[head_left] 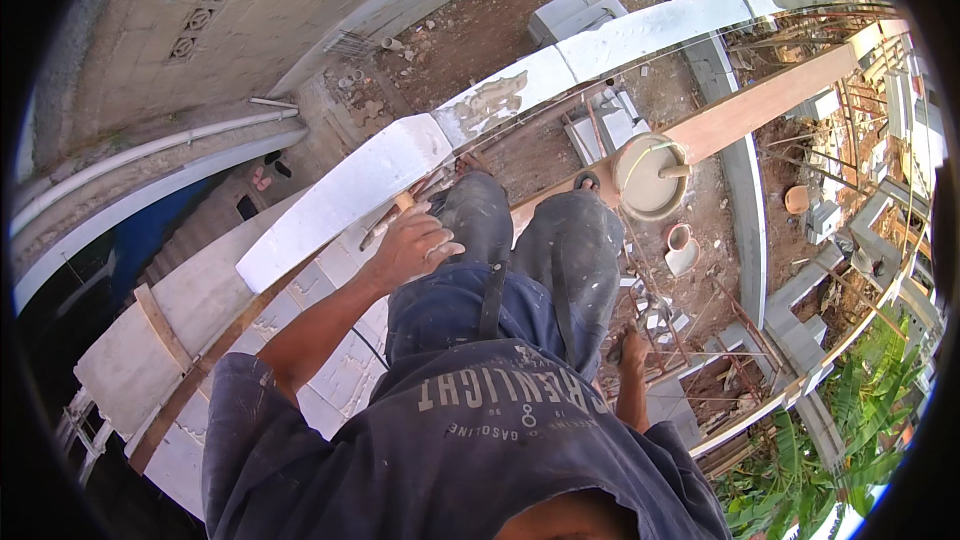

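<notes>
My left hand (415, 243), fingers curled, is closed on a wooden-handled tool (404, 202) beside the wall; its working end is mostly hidden. Just beyond it runs the top of a white block wall (345, 190), with a grey mortar patch (490, 102) on one block. My right hand (634, 346) hangs low beside my right thigh, its fingers curled round something dark that I cannot make out. Ahead and to the right, a round bucket (622, 180) of grey wet mix stands on a plank, a wooden handle (676, 171) sticking out of it.
I stand high, feet on a long wooden plank (760, 100) above a dirt floor. Below are white block stacks (610, 130), a small reddish pot (679, 237) and thin poles. A rendered wall (170, 0) rises far left; green plants (850, 440) grow at lower right.
</notes>
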Available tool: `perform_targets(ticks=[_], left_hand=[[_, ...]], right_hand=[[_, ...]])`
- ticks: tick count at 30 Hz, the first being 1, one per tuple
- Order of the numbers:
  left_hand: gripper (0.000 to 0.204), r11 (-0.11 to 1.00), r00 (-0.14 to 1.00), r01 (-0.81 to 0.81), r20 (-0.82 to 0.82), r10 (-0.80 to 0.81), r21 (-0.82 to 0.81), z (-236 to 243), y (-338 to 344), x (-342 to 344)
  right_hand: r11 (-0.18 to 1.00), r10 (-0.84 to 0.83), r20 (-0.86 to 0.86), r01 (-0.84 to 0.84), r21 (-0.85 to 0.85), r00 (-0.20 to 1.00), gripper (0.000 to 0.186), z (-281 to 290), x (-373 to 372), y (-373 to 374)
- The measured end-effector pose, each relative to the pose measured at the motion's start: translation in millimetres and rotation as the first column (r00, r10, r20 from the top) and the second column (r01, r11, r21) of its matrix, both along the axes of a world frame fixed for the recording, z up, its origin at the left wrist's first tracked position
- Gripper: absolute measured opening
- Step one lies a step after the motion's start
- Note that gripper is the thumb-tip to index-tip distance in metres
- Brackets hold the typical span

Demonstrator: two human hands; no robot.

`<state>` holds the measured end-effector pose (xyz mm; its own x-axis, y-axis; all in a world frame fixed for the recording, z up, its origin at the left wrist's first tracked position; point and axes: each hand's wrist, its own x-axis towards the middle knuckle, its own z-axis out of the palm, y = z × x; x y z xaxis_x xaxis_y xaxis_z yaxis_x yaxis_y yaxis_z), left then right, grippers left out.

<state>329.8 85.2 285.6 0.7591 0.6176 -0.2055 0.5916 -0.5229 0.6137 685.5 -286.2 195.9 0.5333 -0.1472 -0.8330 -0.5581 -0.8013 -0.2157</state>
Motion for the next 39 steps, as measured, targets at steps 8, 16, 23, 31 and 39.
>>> perform_targets(ticks=[8, 16, 23, 31, 39], left_hand=[[0.047, 0.62, 0.619, -0.711, -0.123, 0.776, 0.33, -56.2, 49.0, -15.5], [0.069, 0.627, 0.518, -0.754, -0.408, 0.751, 0.197, -52.6, 70.6, -36.9], [0.086, 0.628, 0.554, -0.773, -0.386, 0.737, 0.089, -56.3, 62.6, -43.9], [0.097, 0.611, 0.517, -0.786, -0.439, 0.734, 0.095, -43.0, 67.9, -41.9], [0.119, 0.551, 0.469, -0.832, -0.45, 0.76, 0.064, -38.9, 68.7, -48.8]], right_hand=[[0.504, 0.854, 0.16, -0.864, -0.021, 0.494, 0.036, -63.2, 111.1, 53.7], [0.184, 0.982, -0.006, -0.973, -0.143, 0.187, 0.039, -34.9, 184.8, 191.8], [0.112, 0.994, -0.021, -0.992, 0.061, 0.111, 0.033, -110.5, 154.3, 202.4], [0.206, 0.979, -0.038, -0.949, 0.239, 0.202, 0.038, -174.5, 49.4, 190.1], [-0.554, 0.823, 0.147, -0.833, -0.011, -0.549, 0.032, -354.8, -22.6, 173.9]])
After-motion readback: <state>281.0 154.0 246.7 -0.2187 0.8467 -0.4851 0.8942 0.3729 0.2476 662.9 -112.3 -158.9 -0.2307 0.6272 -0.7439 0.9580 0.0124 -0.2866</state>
